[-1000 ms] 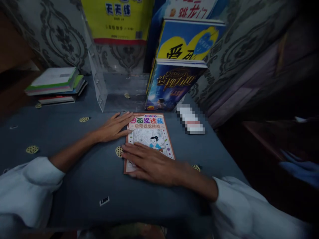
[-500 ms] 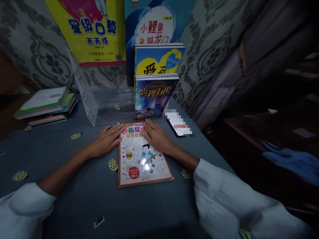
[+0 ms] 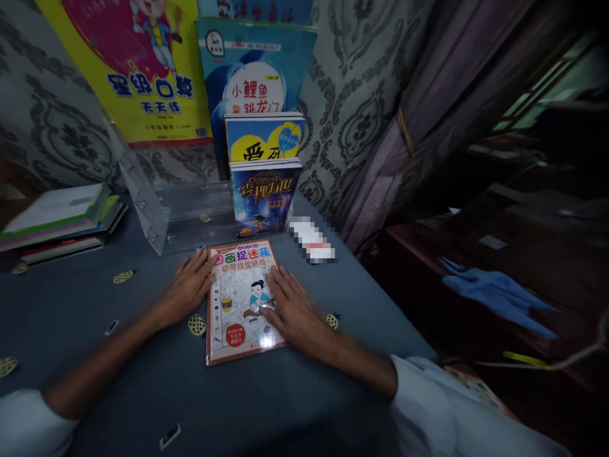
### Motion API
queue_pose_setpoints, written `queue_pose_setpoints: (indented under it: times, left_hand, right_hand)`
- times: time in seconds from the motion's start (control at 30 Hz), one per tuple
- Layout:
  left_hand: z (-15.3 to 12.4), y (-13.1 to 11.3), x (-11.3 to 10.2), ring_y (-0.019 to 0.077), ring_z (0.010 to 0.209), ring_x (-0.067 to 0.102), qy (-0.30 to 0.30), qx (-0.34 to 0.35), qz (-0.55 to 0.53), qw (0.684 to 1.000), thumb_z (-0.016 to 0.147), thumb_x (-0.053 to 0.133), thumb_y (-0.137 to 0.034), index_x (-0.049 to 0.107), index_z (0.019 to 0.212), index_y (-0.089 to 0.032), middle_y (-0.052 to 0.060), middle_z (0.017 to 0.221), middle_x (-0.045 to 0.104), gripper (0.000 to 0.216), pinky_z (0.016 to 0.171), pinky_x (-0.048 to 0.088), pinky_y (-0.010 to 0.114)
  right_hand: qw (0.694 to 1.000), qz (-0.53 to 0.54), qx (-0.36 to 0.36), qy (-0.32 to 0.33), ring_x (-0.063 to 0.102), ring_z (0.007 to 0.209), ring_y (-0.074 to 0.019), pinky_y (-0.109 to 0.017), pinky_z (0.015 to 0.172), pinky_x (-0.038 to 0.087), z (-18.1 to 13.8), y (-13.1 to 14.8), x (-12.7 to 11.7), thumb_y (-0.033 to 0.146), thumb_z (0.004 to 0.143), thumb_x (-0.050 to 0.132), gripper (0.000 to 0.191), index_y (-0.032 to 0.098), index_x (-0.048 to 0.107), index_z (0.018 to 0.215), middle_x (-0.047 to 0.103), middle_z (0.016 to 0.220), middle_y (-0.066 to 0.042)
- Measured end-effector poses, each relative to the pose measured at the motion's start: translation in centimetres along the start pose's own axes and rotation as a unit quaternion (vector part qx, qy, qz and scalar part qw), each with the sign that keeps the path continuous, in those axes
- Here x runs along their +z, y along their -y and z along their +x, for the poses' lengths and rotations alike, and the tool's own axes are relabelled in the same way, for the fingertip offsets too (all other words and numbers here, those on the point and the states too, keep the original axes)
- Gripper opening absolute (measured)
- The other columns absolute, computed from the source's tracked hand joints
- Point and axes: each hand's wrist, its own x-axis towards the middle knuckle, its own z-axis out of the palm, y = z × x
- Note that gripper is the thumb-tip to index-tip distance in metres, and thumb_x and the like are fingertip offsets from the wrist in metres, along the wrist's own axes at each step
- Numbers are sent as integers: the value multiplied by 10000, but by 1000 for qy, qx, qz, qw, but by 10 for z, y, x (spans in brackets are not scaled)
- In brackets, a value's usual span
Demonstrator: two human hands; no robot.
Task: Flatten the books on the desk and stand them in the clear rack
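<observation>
Head view: a thin booklet (image 3: 238,289) lies flat on the dark tabletop (image 3: 247,412), cover up, directly in front of a clear stand (image 3: 155,225). Its cover carries a line drawing with a figure in blue, a brown border and a red disc near the lower left corner; a bright reflection shows near the lower edge.

Left hand (image 3: 188,289): palm down, fingers extended, fingertips at the upper left edge of the booklet. Right hand (image 3: 295,311): palm down, fingers extended over the right edge of the cover, thumb spread toward the drawing. Neither hand is closed around the booklet; thumb and fingers are apart on the right hand, and the left hand lies flat. Contact pressure cannot be determined.

Surrounding items: a dark blue book (image 3: 264,200) stands upright at the right part of the stand, with a blue-and-yellow book (image 3: 264,139) and a teal book (image 3: 257,57) in rising tiers behind it. A yellow workbook (image 3: 147,120) stands at the left part. A stack of books (image 3: 57,212) lies at the far left. A pixelated object (image 3: 311,240) lies right of the stand.
</observation>
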Motion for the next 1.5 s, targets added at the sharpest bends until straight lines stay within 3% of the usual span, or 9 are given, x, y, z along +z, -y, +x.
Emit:
queue_pose_setpoints:
  times: [0.23,0.4,0.53,0.7,0.9,1.1,1.3,1.4,1.5]
  left_hand:
    - [1,-24,-13,368,1478,379,-20,-95,-302,948,894,475,-724,414,1527,-164,155,1585,436,847,1220,308,537]
    - [11,-44,-28,309,1426,473,-83,-227,-527,815,884,649,-460,475,1456,-205,131,1541,505,650,1168,416,463]
    - [12,-67,-25,304,1217,665,-92,-285,-650,698,899,636,-332,599,1287,-164,143,1289,707,425,988,577,432]
    - [11,-96,-19,282,874,782,-134,-349,-703,605,915,638,-317,645,1159,-164,96,969,797,288,786,644,399]
    - [13,-111,-27,240,603,753,-181,-396,-709,555,957,604,-338,676,1046,-137,80,778,781,232,631,636,361]
    - [13,-119,-35,256,696,767,-220,-369,-719,547,900,693,-455,702,1000,-140,115,881,789,330,678,637,370]
    - [15,-115,-56,264,1069,714,-312,-230,-679,624,766,738,-675,713,1075,-171,90,1105,761,591,891,586,337]
    - [12,-113,-71,262,1129,673,-354,-142,-611,694,775,690,-729,702,1124,-209,64,1151,739,627,944,553,337]
    - [2,-103,-77,283,1100,665,-361,-64,-538,759,804,617,-772,678,1163,-217,69,1131,723,664,958,538,371]
  right_hand:
    - [1000,14,5,15,212,1540,-378,-623,1214,311,1,6,-9,469,1021,455,663,27,413,1514,303,1614,-276]
    - [1000,16,12,22,196,1541,-381,-606,1223,303,1,8,-11,461,1017,477,659,50,403,1527,313,1624,-243]
    - [999,19,19,34,202,1542,-373,-589,1233,291,2,11,-14,433,1006,518,655,61,404,1532,304,1630,-237]
    - [997,46,23,52,150,1557,-358,-573,1255,235,1,10,-13,489,1010,496,706,51,373,1551,262,1648,-230]
    - [988,157,-5,-1,126,1572,-295,-525,1273,203,-6,-4,-2,494,1028,443,684,151,298,1601,153,1695,-145]
    - [925,368,74,-58,167,1567,-266,-508,1282,159,3,1,11,623,994,435,755,190,310,1600,199,1689,-109]
    - [779,614,112,-63,454,1441,-327,-542,1206,338,39,37,-6,738,820,642,845,246,504,1494,504,1548,-114]
    - [784,615,24,-84,434,1457,-300,-521,1227,312,46,62,-33,676,881,617,768,272,467,1518,480,1569,-90]
    - [841,522,-57,-133,303,1528,-285,-523,1263,232,42,75,-48,581,918,628,830,276,279,1607,335,1653,-88]
